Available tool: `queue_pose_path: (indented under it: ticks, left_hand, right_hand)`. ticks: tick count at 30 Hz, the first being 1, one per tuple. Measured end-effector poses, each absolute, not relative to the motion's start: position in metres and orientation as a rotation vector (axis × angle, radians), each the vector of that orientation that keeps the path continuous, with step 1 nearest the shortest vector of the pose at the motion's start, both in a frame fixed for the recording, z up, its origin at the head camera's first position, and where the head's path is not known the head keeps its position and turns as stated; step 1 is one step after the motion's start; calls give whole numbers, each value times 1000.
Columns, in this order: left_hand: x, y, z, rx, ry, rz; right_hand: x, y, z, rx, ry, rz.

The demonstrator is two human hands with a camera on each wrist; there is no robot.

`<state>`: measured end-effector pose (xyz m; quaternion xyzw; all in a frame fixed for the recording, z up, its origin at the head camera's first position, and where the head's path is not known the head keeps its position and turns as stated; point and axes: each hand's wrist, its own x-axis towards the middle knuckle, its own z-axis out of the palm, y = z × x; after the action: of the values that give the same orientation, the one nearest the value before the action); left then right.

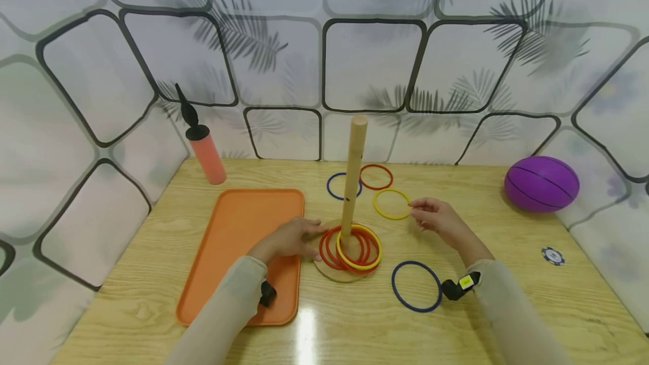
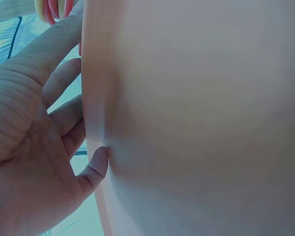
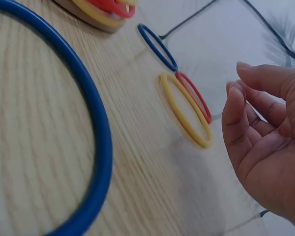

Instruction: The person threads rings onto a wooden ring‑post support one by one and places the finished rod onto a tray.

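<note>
A wooden peg stands upright on a round wooden base, with several red rings and a yellow ring lying around its foot. At the base's left edge is my left hand, thumb and fingers spread, fingertips at the rim; whether they press on it I cannot tell. My right hand hovers near a loose yellow ring, fingers loosely bent. The right wrist view shows nothing in that hand and a gap between it and the yellow ring.
Behind the peg lie a blue ring and a red ring. Another blue ring is at front right. An orange tray, pink pump, purple ball and poker chip are farther out.
</note>
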<state>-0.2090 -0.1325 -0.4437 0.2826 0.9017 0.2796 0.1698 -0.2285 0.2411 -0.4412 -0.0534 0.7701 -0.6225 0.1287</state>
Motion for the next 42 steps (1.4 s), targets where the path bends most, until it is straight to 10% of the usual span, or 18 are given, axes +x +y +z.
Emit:
queue_pose_path:
  ticks: [42]
  left_hand:
    - [-210, -132, -447, 783, 2569, 799]
  right_hand:
    - [-297, 234, -476, 147, 2610, -1514]
